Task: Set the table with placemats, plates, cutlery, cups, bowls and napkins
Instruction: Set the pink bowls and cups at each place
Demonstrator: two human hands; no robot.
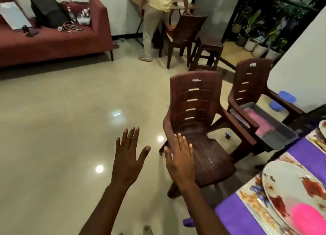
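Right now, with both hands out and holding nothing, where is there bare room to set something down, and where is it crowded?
Both the left hand and right hand are open. The near chair has a bare seat. The purple table shows a bare strip left of the floral placemat. Crowded: the plate with the pink bowl, and the far chair filled by a grey bin.

Table (234, 215) at right near edge, placemat (254, 204) on it, plate (285, 187) on placemat, bowl (307, 220) on plate. Two chairs beside table: near chair (195, 129) left of table, second chair (250, 86) behind and right of it, tray (282, 129) on its seat. Both hands out over floor (61, 129), left hand (127, 160) left of right hand (180, 162), right hand before near chair. Sofa (53, 39) far left, backpack (47, 9) on it. Person (158, 14) far back by third chair (187, 34), stool (208, 51) right of that. Plants (261, 26) far right.
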